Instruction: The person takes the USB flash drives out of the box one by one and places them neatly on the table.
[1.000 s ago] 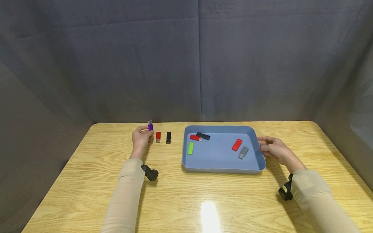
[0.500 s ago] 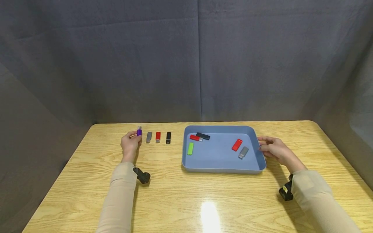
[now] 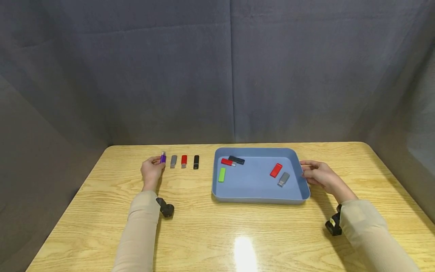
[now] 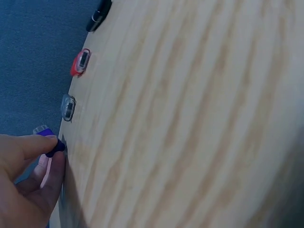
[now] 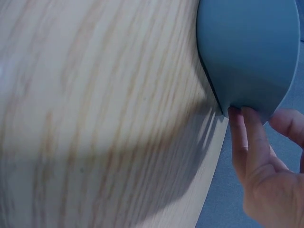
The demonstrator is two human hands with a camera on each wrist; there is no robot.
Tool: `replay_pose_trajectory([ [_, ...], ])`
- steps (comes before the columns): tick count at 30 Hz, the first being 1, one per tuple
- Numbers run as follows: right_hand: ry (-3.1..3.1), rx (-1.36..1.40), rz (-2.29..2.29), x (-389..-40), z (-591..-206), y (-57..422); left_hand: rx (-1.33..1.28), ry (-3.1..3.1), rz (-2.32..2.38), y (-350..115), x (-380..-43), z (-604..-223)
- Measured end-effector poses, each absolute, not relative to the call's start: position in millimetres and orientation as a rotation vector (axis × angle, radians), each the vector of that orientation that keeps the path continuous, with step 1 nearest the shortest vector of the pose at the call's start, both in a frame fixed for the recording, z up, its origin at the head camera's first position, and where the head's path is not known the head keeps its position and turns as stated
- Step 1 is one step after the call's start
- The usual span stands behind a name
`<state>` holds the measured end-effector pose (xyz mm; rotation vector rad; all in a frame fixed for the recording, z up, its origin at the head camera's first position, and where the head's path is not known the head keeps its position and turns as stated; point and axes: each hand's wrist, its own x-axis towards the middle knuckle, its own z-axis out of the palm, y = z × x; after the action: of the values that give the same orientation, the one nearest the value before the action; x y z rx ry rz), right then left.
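In the head view my left hand (image 3: 151,170) pinches a purple USB stick (image 3: 163,157) upright between thumb and fingers, its metal plug pointing away. It is at the left end of a row with a grey USB stick (image 3: 173,161), a red USB stick (image 3: 184,161) and a black USB stick (image 3: 196,162). The left wrist view has the purple stick (image 4: 50,142) close over the table's surface. My right hand (image 3: 319,175) holds the right side of a blue tray (image 3: 258,200); in the right wrist view its fingers (image 5: 256,137) touch the outer wall and its thumb is at the rim.
Inside the tray lie a dark USB stick (image 3: 236,160), a red one (image 3: 227,162) beside it, a green one (image 3: 221,175), another red one (image 3: 276,170) and a grey one (image 3: 283,179). A dark curtain (image 3: 170,75) hangs behind the wooden table (image 3: 204,234).
My left hand has moved left past the grey USB stick, uncovering it, and the purple stick has come down a little at the row's end. My right hand has stayed at the tray.
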<state>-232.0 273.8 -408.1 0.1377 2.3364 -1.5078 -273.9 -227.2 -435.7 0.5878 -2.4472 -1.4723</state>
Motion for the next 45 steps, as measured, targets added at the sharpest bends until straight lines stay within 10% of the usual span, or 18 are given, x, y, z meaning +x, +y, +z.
replay_pose_trajectory([
  [31,2.333,0.088,-1.529,-234,-407,267,0.573,-2.448,-1.312,-241,-268,-434],
  [45,2.336,0.125,-1.527,-235,-405,263,0.277,-2.345,-1.566,-160,-281,-396],
])
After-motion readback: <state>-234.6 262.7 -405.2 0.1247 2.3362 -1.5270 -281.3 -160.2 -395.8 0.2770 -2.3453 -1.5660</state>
